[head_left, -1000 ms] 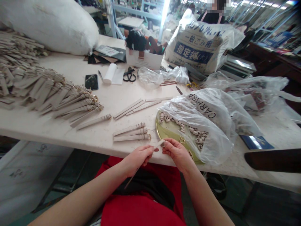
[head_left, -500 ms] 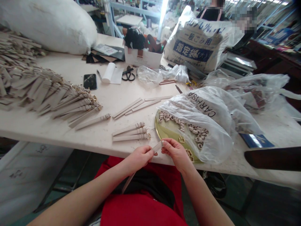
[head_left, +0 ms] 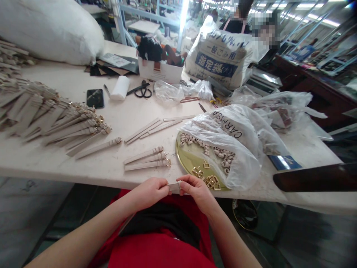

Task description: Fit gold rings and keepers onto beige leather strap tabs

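Between my hands, at the table's front edge, is a beige strap [head_left: 174, 187]. My left hand [head_left: 153, 190] is closed on it, and a length of strap hangs below that wrist. The fingers of my right hand [head_left: 193, 188] pinch the strap's other end, where a small band seems to go around it. Just right of my hands, a gold-green tray [head_left: 184, 158] holds gold buckles [head_left: 212, 181] and small beige loops [head_left: 227, 160], partly under a clear plastic bag [head_left: 242, 130]. Three strap pieces with buckles [head_left: 147, 160] lie beyond my left hand.
A large pile of straps [head_left: 55, 111] covers the left side, with plain strips [head_left: 156, 128] mid-table. Behind are a phone [head_left: 95, 98], a paper roll [head_left: 120, 88], scissors [head_left: 143, 91], a white box [head_left: 160, 70] and a big printed sack [head_left: 214, 59]. A person stands beyond.
The camera view has shifted, moving the table's contents left in the picture. My hands are slightly lower and further left, still on the strap. More gold buckles on the tray now show.
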{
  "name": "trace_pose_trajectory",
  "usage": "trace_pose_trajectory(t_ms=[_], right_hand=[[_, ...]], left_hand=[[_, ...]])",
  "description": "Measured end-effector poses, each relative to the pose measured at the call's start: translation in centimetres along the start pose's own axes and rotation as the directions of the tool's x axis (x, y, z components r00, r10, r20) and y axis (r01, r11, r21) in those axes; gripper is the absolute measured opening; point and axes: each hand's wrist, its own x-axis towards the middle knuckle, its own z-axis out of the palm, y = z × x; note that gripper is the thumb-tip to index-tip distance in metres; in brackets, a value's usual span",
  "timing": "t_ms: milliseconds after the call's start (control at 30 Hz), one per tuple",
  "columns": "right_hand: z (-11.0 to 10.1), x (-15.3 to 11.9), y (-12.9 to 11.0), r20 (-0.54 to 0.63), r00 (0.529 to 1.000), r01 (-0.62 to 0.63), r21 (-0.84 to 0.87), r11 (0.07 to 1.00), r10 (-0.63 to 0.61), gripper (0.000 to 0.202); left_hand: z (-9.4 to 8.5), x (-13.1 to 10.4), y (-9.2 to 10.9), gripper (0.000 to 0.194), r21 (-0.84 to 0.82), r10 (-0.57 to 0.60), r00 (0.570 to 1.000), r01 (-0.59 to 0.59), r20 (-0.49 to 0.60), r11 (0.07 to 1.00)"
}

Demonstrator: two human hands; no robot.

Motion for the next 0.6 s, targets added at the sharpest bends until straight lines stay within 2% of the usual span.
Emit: trace_pose_trajectory(t_ms=[100, 167, 233, 333, 400, 467, 533, 600], right_hand=[[0.6, -0.1, 0.2, 0.03, 0.999, 0.021, 0.041, 0.999, -0.022, 0.023], [0.6, -0.1, 0.4, -0.017, 0.998, 0.058, 0.074, 0.996, -0.057, 0.02], [0.6, -0.2, 0.7, -0.051, 0.995, 0.091, 0.094, 0.991, -0.086, 0.018], [1.4, -0.2, 1.1, -0.036, 0.992, 0.122, 0.057, 0.991, -0.12, 0.018], [1.9, -0.1, 1.2, -0.018, 0.986, 0.162, -0.11, 0.981, -0.165, 0.021], [1.4, 0.1, 0.8, -0.006, 0.976, 0.201, -0.343, 0.918, -0.217, 0.026], [-0.3, 0.5, -0.1, -0.035, 0.962, 0.217, -0.513, 0.831, -0.272, 0.027], [-2.9, 1.0, -1.4, -0.123, 0.934, 0.187, -0.63, 0.753, -0.335, 0.021]], left_hand=[[0.8, -0.3, -0.2, 0.03, -0.126, 0.044, 0.999, -0.042, 0.015, 0.991], [1.2, -0.7, -0.3, 0.03, -0.299, 0.045, 0.995, -0.015, 0.092, 0.954], [1.5, -1.1, -0.4, 0.039, -0.435, 0.057, 0.985, 0.019, 0.161, 0.9], [1.7, -1.4, -0.3, 0.052, -0.501, 0.062, 0.994, -0.008, 0.091, 0.865], [1.8, -1.2, 0.0, 0.057, -0.543, 0.06, 0.998, -0.048, 0.005, 0.838], [1.7, -0.8, 0.1, 0.058, -0.58, 0.075, 0.996, -0.085, -0.041, 0.81], [1.5, -0.4, 0.1, 0.049, -0.583, 0.087, 0.994, -0.106, -0.062, 0.806], [1.4, 0.0, -0.1, 0.037, -0.564, 0.069, 0.994, -0.106, -0.086, 0.819]])
